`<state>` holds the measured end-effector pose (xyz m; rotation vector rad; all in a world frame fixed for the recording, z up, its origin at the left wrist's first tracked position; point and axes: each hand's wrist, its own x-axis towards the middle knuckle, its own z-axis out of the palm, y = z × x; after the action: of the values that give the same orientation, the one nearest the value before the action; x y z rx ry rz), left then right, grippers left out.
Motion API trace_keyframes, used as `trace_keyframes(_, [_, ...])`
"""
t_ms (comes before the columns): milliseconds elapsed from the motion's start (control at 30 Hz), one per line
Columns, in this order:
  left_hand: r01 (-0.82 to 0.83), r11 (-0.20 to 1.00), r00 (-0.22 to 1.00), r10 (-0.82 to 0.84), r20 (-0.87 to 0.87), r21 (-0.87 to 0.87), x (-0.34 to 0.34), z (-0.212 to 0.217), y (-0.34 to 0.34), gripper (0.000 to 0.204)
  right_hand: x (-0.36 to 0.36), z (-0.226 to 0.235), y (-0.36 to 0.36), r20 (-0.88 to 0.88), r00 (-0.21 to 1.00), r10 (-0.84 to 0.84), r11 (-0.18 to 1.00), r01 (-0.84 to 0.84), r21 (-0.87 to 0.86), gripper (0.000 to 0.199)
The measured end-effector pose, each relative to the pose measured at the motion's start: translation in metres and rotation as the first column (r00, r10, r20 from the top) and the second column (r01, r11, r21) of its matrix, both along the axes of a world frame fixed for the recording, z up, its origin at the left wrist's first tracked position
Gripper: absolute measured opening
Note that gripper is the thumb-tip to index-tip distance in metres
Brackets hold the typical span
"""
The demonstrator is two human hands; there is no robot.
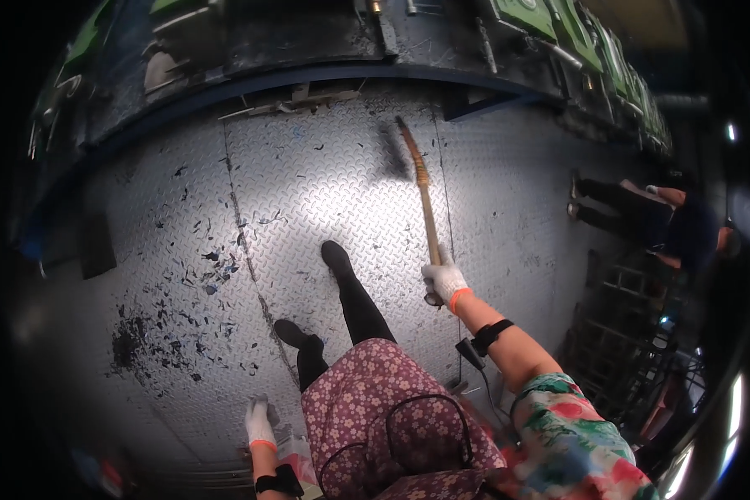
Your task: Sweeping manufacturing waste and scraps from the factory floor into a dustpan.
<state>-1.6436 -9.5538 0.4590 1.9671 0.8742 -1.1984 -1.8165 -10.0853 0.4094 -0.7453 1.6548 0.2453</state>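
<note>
My right hand (445,278), in a white knit glove with an orange cuff, is wrapped round the lower end of a broom's (430,218) wooden handle. The handle slants up and away over the floor. Its dark, blurred bristles (394,152) are at the far end, low over the metal plates. My left hand (260,422), gloved the same way, hangs at my left side with nothing seen in it; its fingers look loosely extended. Dark and bluish scraps (212,271) are scattered on the floor to the left, thickest in a dark patch (128,342).
A long dark workbench (275,75) with green parts spans the far side above the tread-plate floor (292,192). Another person (667,217) stands at the right near dark metal racks (625,308). A dark block (97,244) is at the left. My shoes (336,258) are mid-floor.
</note>
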Motion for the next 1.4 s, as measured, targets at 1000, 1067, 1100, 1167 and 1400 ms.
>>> trace_keyframes(1000, [0.216,0.976,0.976,-0.215,-0.040,0.037,0.045,-0.022,-0.160,0.051,0.055,-0.182,-0.230,-0.110,0.930,0.352,0.916,-0.366,-0.163,0.025])
trace_keyframes(1067, [0.031,0.994,0.999,-0.028,-0.034,0.100,0.038,0.000,-0.116,0.050,0.104,-0.134,-0.121,-0.089,0.894,0.439,0.889,-0.446,-0.106,0.092])
trace_keyframes(1100, [0.033,0.988,0.996,-0.020,-0.087,0.148,0.039,0.013,-0.100,0.050,0.139,-0.095,-0.069,-0.126,0.877,0.463,0.882,-0.470,-0.034,0.092])
trace_keyframes(1167, [0.050,0.996,0.990,-0.039,-0.132,0.080,0.054,0.005,-0.089,0.051,0.131,-0.067,-0.023,-0.170,0.884,0.436,0.900,-0.432,0.062,0.095])
trace_keyframes(1400, [-0.213,0.974,0.975,0.206,-0.085,-0.076,0.077,0.002,-0.007,0.034,0.188,0.034,0.229,0.083,0.432,0.898,0.432,-0.902,0.012,0.084])
